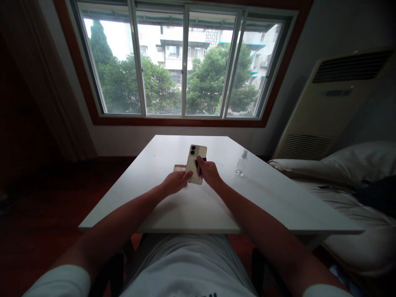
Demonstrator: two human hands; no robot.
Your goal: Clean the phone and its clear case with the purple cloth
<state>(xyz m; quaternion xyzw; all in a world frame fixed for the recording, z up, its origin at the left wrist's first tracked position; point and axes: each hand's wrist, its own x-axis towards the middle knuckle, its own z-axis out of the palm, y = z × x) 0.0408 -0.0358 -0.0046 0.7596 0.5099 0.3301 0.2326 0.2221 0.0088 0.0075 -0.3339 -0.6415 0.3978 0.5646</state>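
We hold a cream-coloured smartphone (195, 163) back side up above the middle of the white table (266, 198), our left hand (175, 181) gripping its lower left edge and our right hand (209, 172) closed on its right side with something dark under the fingers. A small flat tan object (179, 168) lies on the table just behind the left hand, and a clear spray bottle (242, 163) stands well to the right.

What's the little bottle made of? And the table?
The bottle looks like clear plastic, maybe glass: you can see through it. The table has a smooth, matte white top, probably laminate or painted wood; the look doesn't settle which.
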